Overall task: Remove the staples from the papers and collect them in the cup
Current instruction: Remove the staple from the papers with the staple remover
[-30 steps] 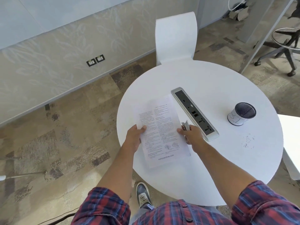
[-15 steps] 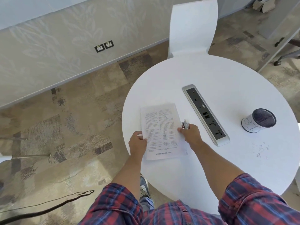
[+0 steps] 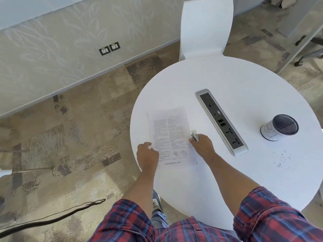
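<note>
A round white desk [image 3: 227, 180] fills the right half of the view, with a white chair [image 3: 206, 27] behind its far edge. On the floor to the left there is patterned carpet [image 3: 70, 137], and a dark cable [image 3: 52, 216] lies on it near the bottom.

The person wears a plaid shirt with red and blue checks [image 3: 279, 220], sleeves pushed up, and both forearms reach over the near edge of the desk.

The papers [image 3: 170, 135] lie flat on the left part of the desk. Their long axis runs from the person away toward the far side, leaning a little to the left at the top; the printed text reads upright for the person.

A long silver socket strip [image 3: 222, 122] sits in the middle of the desk, its long axis going diagonally from far-left to near-right. The cup [image 3: 277, 127] stands well apart on the right, slightly tilted in the view, with a dark mesh inside and a white label with handwriting.

The left hand [image 3: 147, 154] presses on the left edge of the papers, fingers curled. The right hand [image 3: 202, 145] rests at the right edge and is closed around a small metal staple remover [image 3: 194, 135], which points away from the person, toward the far side.

Small loose staples [image 3: 282, 158] lie scattered on the desk in front of the cup, near the right side.
</note>
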### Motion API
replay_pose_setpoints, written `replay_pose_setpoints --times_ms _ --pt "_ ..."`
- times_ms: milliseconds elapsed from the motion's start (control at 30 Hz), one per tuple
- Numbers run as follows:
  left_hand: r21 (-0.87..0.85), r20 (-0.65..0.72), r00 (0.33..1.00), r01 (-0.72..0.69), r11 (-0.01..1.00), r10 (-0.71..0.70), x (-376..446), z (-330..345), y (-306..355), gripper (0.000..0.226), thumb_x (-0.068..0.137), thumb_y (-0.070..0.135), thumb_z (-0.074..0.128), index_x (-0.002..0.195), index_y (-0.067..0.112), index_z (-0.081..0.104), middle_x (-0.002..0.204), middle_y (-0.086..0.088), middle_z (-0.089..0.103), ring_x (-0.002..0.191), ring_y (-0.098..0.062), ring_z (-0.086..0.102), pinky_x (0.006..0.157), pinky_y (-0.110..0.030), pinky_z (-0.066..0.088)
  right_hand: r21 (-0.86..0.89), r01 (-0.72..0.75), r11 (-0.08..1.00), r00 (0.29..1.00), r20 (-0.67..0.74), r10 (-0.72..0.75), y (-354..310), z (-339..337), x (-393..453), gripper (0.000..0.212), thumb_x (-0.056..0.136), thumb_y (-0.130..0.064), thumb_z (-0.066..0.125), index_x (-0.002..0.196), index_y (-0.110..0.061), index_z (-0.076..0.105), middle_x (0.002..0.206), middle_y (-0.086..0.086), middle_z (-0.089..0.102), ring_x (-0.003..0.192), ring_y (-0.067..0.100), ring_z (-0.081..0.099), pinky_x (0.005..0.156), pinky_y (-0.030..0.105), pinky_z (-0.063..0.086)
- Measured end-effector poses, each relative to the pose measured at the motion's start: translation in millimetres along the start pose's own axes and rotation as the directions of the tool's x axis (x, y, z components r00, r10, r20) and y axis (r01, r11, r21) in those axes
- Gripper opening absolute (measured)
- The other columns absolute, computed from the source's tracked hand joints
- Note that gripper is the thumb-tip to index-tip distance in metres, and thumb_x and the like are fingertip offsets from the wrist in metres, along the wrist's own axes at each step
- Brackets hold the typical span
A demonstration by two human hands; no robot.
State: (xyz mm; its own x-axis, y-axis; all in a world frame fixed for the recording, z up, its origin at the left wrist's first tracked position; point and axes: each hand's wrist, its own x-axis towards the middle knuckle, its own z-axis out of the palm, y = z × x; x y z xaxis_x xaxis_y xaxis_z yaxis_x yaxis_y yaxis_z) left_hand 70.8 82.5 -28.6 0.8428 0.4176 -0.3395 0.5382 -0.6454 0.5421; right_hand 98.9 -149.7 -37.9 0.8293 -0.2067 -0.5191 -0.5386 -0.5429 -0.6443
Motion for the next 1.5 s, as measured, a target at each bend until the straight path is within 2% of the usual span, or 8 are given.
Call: replay_pose_setpoints --times_ms 133,300,500,633,767,1033,1167,1500 --pt "-0.067 0.092 0.985 -0.143 0.987 0.149 -12 16 15 0.029 0.099 0.02 0.059 0.127 0.015 0.067 0.125 -0.003 0.066 0.115 -0.021 0.064 0.1 -0.039 0.053 0.024 0.026 0.999 1.0 0.015 -0.026 -3 0 -5 0.03 0.103 -0.041 0.057 0.088 -0.015 0.06 0.082 -0.001 0.063 0.077 0.021 0.058 0.063 0.032 0.039" --pt "-0.277 0.235 0.945 -0.157 0.948 0.226 -33 37 56 0.026 0.098 0.037 0.066 0.113 0.019 0.076 0.103 0.006 0.078 0.086 -0.01 0.074 0.073 -0.016 0.054 0.205 0.061 0.977 0.997 0.028 -0.068 -6 -3 -18 0.03 0.105 -0.039 0.049 0.101 -0.013 0.063 0.093 -0.003 0.066 0.085 0.017 0.06 0.069 0.028 0.043" --pt "-0.392 0.37 0.888 -0.116 0.913 0.272 -38 60 102 0.028 0.096 0.012 0.055 0.083 0.013 0.08 0.076 0.006 0.079 0.066 -0.005 0.076 0.068 -0.023 0.057 0.309 0.224 0.924 0.968 0.042 -0.248 -1 -20 -26 0.027 0.109 -0.017 0.038 0.097 -0.007 0.06 0.097 0.009 0.069 0.086 0.007 0.072 0.072 0.023 0.058" --pt "-0.367 0.361 0.89 -0.14 0.92 0.28 -41 74 123 0.028 0.092 0.006 0.059 0.079 0.019 0.079 0.063 0.015 0.07 0.057 0.003 0.067 0.058 -0.01 0.047 0.085 0.255 0.963 0.967 -0.026 -0.254 23 -31 -17 0.026 0.108 -0.024 0.035 0.117 -0.017 0.058 0.11 0.008 0.053 0.096 0.007 0.061 0.085 0.028 0.054" --pt "-0.29 0.384 0.885 -0.155 0.944 0.263 -46 92 136 0.028 0.093 0.009 0.059 0.07 0.018 0.071 0.059 0.006 0.06 0.056 -0.008 0.051 0.048 -0.014 0.033 -0.009 0.197 0.98 0.975 -0.101 -0.197 32 -38 -12 0.023 0.105 -0.015 0.044 0.115 -0.011 0.064 0.105 0.007 0.055 0.09 0.018 0.057 0.07 0.021 0.04" --pt "-0.24 0.512 0.813 -0.174 0.955 0.277 -55 106 143 0.026 0.095 0.009 0.058 0.101 0.027 0.077 0.096 0.002 0.074 0.085 -0.016 0.062 0.066 -0.02 0.043 0.049 -0.006 0.999 0.985 -0.173 0.015 48 -44 -6 0.017 0.092 -0.012 0.061 0.079 -0.012 0.073 0.06 -0.005 0.054 0.054 0.014 0.045 0.045 0.02 0.03" --pt "-0.236 0.561 0.765 -0.217 0.947 0.315 -57 109 144 0.037 0.097 0.009 0.051 0.118 0.029 0.075 0.104 0.003 0.072 0.092 -0.018 0.062 0.063 -0.016 0.041 0.019 -0.088 0.996 0.971 -0.223 0.09 45 -44 -5 0.027 0.09 -0.015 0.064 0.065 -0.015 0.055 0.062 -0.002 0.054 0.054 0.017 0.047 0.046 0.025 0.031" --pt "-0.19 0.598 0.732 -0.265 0.945 0.326 -62 112 145 0.043 0.101 0.015 0.046 0.137 0.028 0.066 0.118 -0.003 0.071 0.096 -0.017 0.061 0.062 -0.014 0.038 -0.006 -0.112 0.994 0.962 -0.252 0.106 49 -41 1 0.022 0.092 -0.013 0.062 0.071 -0.013 0.058 0.078 0.006 0.065 0.058 0.018 0.054 0.049 0.029 0.038"
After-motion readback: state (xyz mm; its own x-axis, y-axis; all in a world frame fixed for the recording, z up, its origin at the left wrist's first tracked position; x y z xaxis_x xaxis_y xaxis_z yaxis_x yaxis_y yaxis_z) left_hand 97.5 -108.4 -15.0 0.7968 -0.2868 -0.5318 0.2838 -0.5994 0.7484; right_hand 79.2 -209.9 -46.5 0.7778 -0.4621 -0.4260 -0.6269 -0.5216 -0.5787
